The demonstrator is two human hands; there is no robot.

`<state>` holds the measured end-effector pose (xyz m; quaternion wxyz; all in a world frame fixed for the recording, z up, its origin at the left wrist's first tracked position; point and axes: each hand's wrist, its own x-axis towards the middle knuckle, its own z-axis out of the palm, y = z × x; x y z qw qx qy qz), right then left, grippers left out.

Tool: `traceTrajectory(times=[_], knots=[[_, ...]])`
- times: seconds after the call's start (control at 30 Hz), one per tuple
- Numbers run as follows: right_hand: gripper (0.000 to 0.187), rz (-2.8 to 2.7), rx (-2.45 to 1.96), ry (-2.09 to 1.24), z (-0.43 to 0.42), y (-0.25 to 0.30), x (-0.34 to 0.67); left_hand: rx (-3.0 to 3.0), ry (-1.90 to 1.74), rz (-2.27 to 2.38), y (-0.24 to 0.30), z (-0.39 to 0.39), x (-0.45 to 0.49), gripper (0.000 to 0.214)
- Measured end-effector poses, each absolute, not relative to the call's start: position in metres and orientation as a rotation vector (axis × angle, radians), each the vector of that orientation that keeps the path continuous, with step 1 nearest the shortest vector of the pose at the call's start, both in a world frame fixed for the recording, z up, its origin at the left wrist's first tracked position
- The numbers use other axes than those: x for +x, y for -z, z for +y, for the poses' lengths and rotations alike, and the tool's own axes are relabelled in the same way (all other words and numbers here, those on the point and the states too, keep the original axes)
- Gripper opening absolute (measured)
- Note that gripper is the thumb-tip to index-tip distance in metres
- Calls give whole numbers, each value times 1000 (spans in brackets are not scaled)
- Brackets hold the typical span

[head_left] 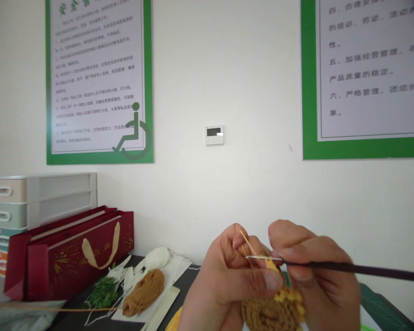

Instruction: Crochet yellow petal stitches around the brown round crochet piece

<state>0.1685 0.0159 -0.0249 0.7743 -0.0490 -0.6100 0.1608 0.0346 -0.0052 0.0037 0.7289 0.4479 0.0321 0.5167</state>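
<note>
My left hand (227, 280) is closed around a mustard-brown crocheted piece (271, 312) with a yellow edge, thumb pressed on top. A thin yellow yarn strand (245, 240) runs up over its fingers. My right hand (313, 271) pinches a crochet hook (348, 267) with a dark handle that reaches the right edge of the view. The hook's metal tip (257, 258) lies at the yellow stitches between both thumbs.
On the dark table lie a brown yarn skein (144, 292), white yarn (157, 257) and green yarn (102, 292). Red gift bags (65, 262) and a plastic drawer unit (37, 202) stand at the left. Posters hang on the white wall behind.
</note>
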Motion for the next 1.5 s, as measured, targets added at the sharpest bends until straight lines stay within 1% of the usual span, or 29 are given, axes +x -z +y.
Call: traceTrajectory(times=[0.23,0.33,0.4,0.47,0.53,0.6,0.7,0.8,0.9,1.0,1.07,1.17,1.23,1.3,1.33,1.37,1.4,1.43,1.5], knots=[[15,-1187,-90,-728,11,28,171,1123,-1211,65,0,2,32,47],[24,-1159,-95,-931,10,26,170,1159,-1228,47,0,1,32,50],[28,-1173,-131,-1021,11,24,168,1213,-1291,107,0,-1,32,48],[26,-1235,-189,-956,12,24,164,1254,-1375,213,0,-2,33,43],[20,-1312,-227,-770,13,25,161,1262,-1449,306,-1,-3,35,41],[14,-1333,-239,-616,15,27,159,1271,-1493,351,-1,-3,36,43],[14,-1262,-282,-551,17,30,160,1318,-1496,389,-2,-2,36,42],[14,-1166,-342,-557,21,32,164,1397,-1415,449,-1,-1,31,37],[18,-1079,-371,-623,24,31,169,1679,-1438,633,2,2,24,31],[20,-1028,-373,-740,24,29,173,2046,-1542,863,5,10,15,37],[21,-978,-341,-829,24,28,175,2155,-1505,934,5,16,10,37],[18,-909,-268,-958,24,26,176,1946,-1419,865,2,19,8,39],[16,-894,-205,-1069,23,25,175,1794,-1394,732,-1,17,11,51],[14,-893,-134,-1170,23,26,171,1634,-1382,523,-3,12,19,58],[13,-898,-100,-1204,22,26,170,1428,-1358,340,-3,10,23,50],[12,-907,-74,-1222,22,27,168,1268,-1330,219,-3,8,28,36],[12,-917,-59,-1222,22,28,167,1163,-1379,215,-3,6,32,24],[11,-924,-61,-1206,22,28,165,1144,-1363,229,-3,4,36,19],[12,-929,-94,-1149,22,30,164,1099,-1364,264,-2,1,43,38]])
